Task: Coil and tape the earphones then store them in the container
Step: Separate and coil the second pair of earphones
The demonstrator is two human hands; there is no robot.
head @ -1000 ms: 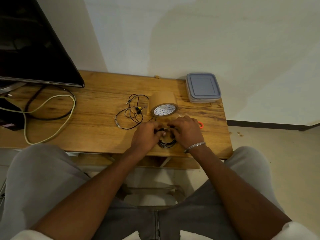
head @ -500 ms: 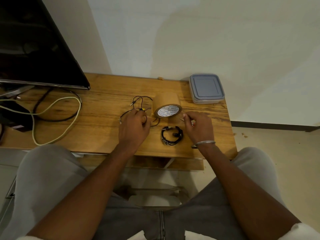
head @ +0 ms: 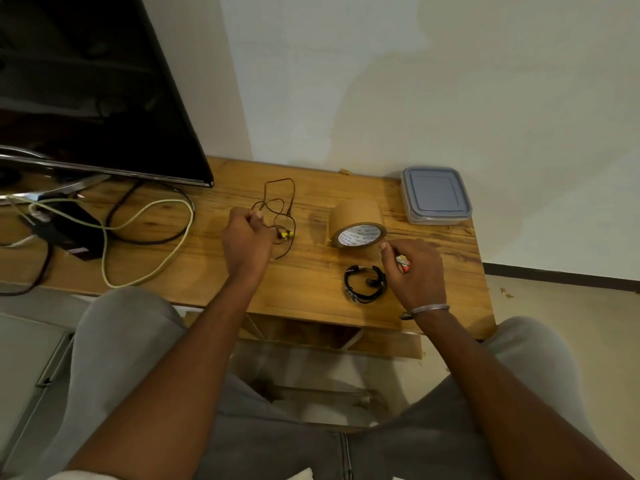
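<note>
Both my hands have come off the black earphones (head: 365, 285) since a second ago. They now lie alone as a tight bundled coil near the front edge of the table (head: 304, 292), right of middle. My left hand (head: 246, 239) has gone across to the loose earphones (head: 280, 216), a thin dark wire sprawled in open loops with yellow buds, toward the back edge at the middle. Its fingers are curled and seem to pinch the wire, though the knuckles hide the contact. My right hand (head: 415, 270) sits just right of the coil, fingers curled round a small red-and-white object (head: 403, 263) that I cannot identify. Its forefinger tip is close to the rim of the tape roll (head: 358, 220); whether it touches I cannot tell. The container (head: 435, 195), lid on, stands at the back right corner, well apart from the coil
</note>
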